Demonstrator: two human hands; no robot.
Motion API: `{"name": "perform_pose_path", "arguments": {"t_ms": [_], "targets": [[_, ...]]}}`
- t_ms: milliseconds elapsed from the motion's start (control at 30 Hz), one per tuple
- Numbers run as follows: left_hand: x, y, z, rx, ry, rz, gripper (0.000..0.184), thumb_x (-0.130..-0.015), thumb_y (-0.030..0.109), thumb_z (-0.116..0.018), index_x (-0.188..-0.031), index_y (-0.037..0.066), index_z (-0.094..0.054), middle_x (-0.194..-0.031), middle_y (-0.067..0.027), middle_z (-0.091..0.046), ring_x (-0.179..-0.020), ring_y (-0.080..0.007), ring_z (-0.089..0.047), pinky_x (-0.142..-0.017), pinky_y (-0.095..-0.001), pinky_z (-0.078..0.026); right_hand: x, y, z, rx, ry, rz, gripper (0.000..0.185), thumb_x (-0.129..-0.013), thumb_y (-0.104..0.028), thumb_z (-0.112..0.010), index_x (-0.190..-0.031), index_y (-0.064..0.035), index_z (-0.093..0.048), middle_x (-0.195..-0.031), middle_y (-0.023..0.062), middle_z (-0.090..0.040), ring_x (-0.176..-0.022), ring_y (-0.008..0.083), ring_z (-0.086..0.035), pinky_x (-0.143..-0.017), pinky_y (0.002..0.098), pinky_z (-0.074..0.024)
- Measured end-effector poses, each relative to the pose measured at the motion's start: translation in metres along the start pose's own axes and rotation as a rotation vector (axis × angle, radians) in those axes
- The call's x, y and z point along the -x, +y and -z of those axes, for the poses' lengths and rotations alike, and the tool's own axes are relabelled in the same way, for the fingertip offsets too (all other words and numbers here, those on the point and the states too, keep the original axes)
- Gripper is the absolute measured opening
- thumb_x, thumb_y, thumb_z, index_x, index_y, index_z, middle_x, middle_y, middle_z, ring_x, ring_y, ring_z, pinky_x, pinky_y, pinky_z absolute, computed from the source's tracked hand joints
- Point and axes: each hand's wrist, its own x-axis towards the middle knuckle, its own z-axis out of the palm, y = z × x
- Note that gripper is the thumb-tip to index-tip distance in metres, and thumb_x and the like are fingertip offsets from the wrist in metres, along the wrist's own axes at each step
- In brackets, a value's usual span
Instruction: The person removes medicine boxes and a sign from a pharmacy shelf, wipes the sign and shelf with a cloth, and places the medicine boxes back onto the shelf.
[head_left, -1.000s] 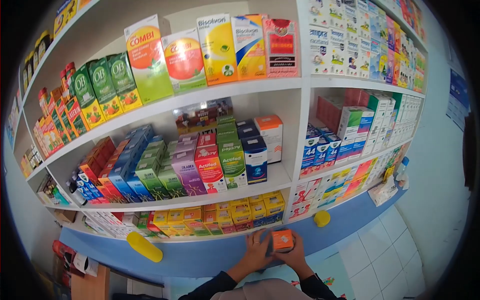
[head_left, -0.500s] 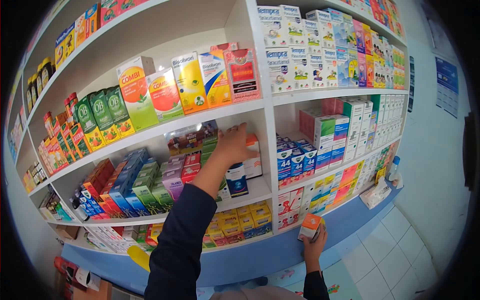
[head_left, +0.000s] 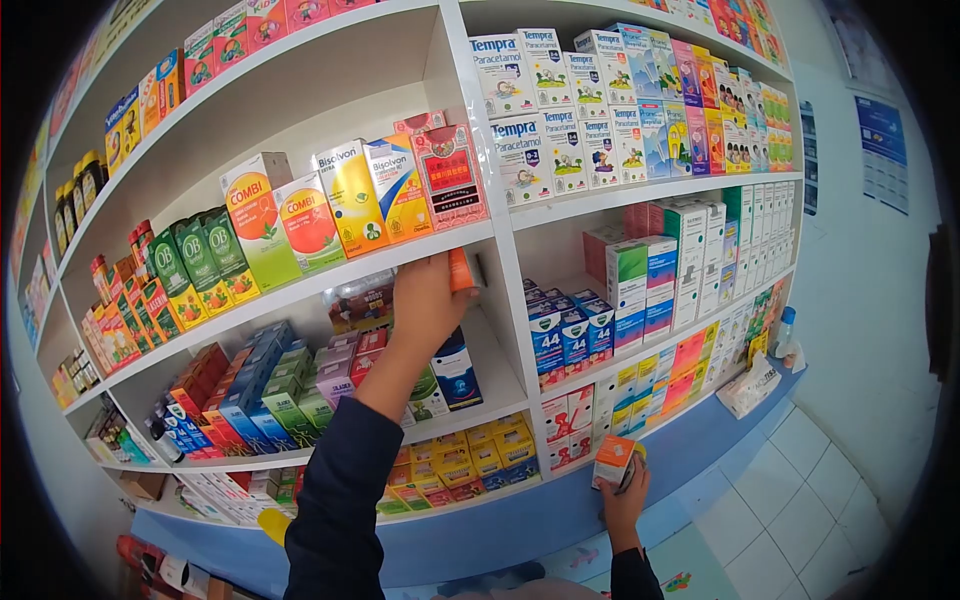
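Observation:
My left hand (head_left: 428,305) is inside the middle shelf compartment, its fingers closed on a small orange box (head_left: 463,270) just under the board above. Most of that box hides behind the hand and the shelf edge. Below it stand a dark blue and white box (head_left: 457,375) and a green and white box (head_left: 428,398). Low at the right, in front of the blue base ledge, my right hand (head_left: 624,496) grips an orange and white box (head_left: 613,462). Something dark and yellow shows beside that box, too covered by the fingers to name.
Above my left hand, a shelf board (head_left: 350,270) carries Bisolvon boxes (head_left: 350,195) and Combi boxes (head_left: 258,215). A white upright panel (head_left: 490,190) divides the compartments. Blue boxes marked 44 (head_left: 572,335) stand right of it. A white pack (head_left: 748,388) and a bottle (head_left: 784,330) rest on the ledge.
My left hand has closed on the orange box and raised it from its place beside the divider. My right hand still holds its box. The view has shifted slightly.

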Motion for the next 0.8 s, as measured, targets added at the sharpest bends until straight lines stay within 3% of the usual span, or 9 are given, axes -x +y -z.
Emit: {"name": "perform_pose_path", "arguments": {"t_ms": [100, 167, 267, 300, 400, 467, 600, 667, 800], "targets": [[0.014, 0.001, 0.007, 0.039, 0.103, -0.048, 0.057, -0.061, 0.011, -0.077, -0.112, 0.002, -0.052, -0.110, -0.0166, -0.057, -0.104, -0.0394, -0.053, -0.094, -0.0444, -0.040, -0.001, -0.003, 0.002, 0.005, -0.005, 0.019, 0.083, -0.058, -0.010, -0.083, -0.129, -0.0026, -0.040, -0.118, 0.0180, -0.044, -0.109, 0.0379, -0.047, -0.092, 0.0408, -0.0403], [0.025, -0.007, 0.005, 0.014, 0.333, -0.255, 0.053, -0.063, 0.004, -0.073, -0.112, 0.003, -0.053, -0.111, -0.0151, -0.056, -0.105, -0.0366, -0.053, -0.097, -0.0490, -0.036, -0.001, -0.004, 0.003, -0.010, -0.025, -0.006, 0.083, -0.058, -0.010, -0.083, -0.128, -0.0019, -0.040, -0.117, 0.0181, -0.044, -0.108, 0.0380, -0.047, -0.092, 0.0405, -0.0403], [0.045, 0.010, 0.023, -0.033, 0.421, -0.241, 0.055, -0.060, 0.002, -0.071, -0.111, 0.006, -0.052, -0.109, -0.0167, -0.056, -0.108, -0.0351, -0.053, -0.100, -0.0532, -0.031, -0.001, -0.001, 0.001, -0.015, -0.008, -0.007, 0.083, -0.058, -0.010, -0.083, -0.128, -0.0018, -0.040, -0.116, 0.0178, -0.045, -0.108, 0.0380, -0.047, -0.092, 0.0405, -0.0402], [0.055, 0.008, 0.020, -0.001, 0.431, -0.257, 0.049, -0.063, 0.003, -0.070, -0.109, 0.006, -0.053, -0.112, -0.0120, -0.057, -0.110, -0.0317, -0.053, -0.102, -0.0543, -0.027, -0.001, -0.001, 0.001, -0.016, -0.006, -0.011, 0.083, -0.058, -0.010, -0.083, -0.128, -0.0018, -0.040, -0.116, 0.0178, -0.045, -0.108, 0.0380, -0.047, -0.092, 0.0405, -0.0402], [0.088, 0.017, 0.032, 0.009, 0.505, -0.338, 0.051, -0.062, 0.007, -0.072, -0.110, 0.006, -0.053, -0.111, -0.0117, -0.057, -0.110, -0.0323, -0.053, -0.103, -0.0542, -0.027, -0.001, -0.001, 0.002, 0.012, -0.004, -0.011, 0.084, -0.057, -0.010, -0.083, -0.128, -0.0023, -0.040, -0.115, 0.0175, -0.045, -0.107, 0.0379, -0.047, -0.092, 0.0405, -0.0400], [0.115, 0.033, 0.050, 0.009, 0.486, -0.305, 0.054, -0.061, 0.010, -0.074, -0.111, 0.004, -0.052, -0.110, -0.0124, -0.057, -0.109, -0.0330, -0.053, -0.102, -0.0547, -0.028, -0.002, 0.001, 0.002, -0.002, -0.035, 0.003, 0.086, -0.058, -0.018, -0.084, -0.130, -0.0025, -0.040, -0.116, 0.0188, -0.043, -0.107, 0.0384, -0.046, -0.091, 0.0429, -0.0399], [0.163, 0.079, 0.095, 0.202, 0.094, -0.172, 0.060, -0.061, 0.019, -0.080, -0.110, 0.000, -0.051, -0.105, -0.0154, -0.058, -0.104, -0.0310, -0.056, -0.095, -0.0435, -0.041, -0.002, 0.000, 0.002, 0.016, -0.041, -0.032, 0.087, -0.058, -0.018, -0.085, -0.130, -0.0017, -0.039, -0.116, 0.0189, -0.042, -0.106, 0.0384, -0.047, -0.091, 0.0427, -0.0397], [0.187, 0.088, 0.084, 0.406, -0.095, -0.087, 0.056, -0.067, 0.025, -0.078, -0.114, 0.006, -0.054, -0.103, -0.0169, -0.058, -0.091, -0.0335, -0.058, -0.078, -0.0437, -0.047, -0.002, 0.001, 0.001, -0.003, -0.046, -0.050, 0.087, -0.058, -0.018, -0.085, -0.130, -0.0014, -0.039, -0.115, 0.0192, -0.043, -0.107, 0.0386, -0.046, -0.092, 0.0426, -0.0396], [0.220, 0.105, 0.043, 0.428, -0.388, 0.160, 0.061, -0.063, 0.023, -0.079, -0.115, 0.005, -0.053, -0.105, -0.0173, -0.057, -0.092, -0.0362, -0.057, -0.078, -0.0447, -0.047, -0.003, 0.004, -0.004, -0.028, -0.048, -0.076, 0.089, -0.057, -0.018, -0.085, -0.131, -0.0005, -0.038, -0.117, 0.0195, -0.042, -0.109, 0.0393, -0.046, -0.092, 0.0440, -0.0393]]}}
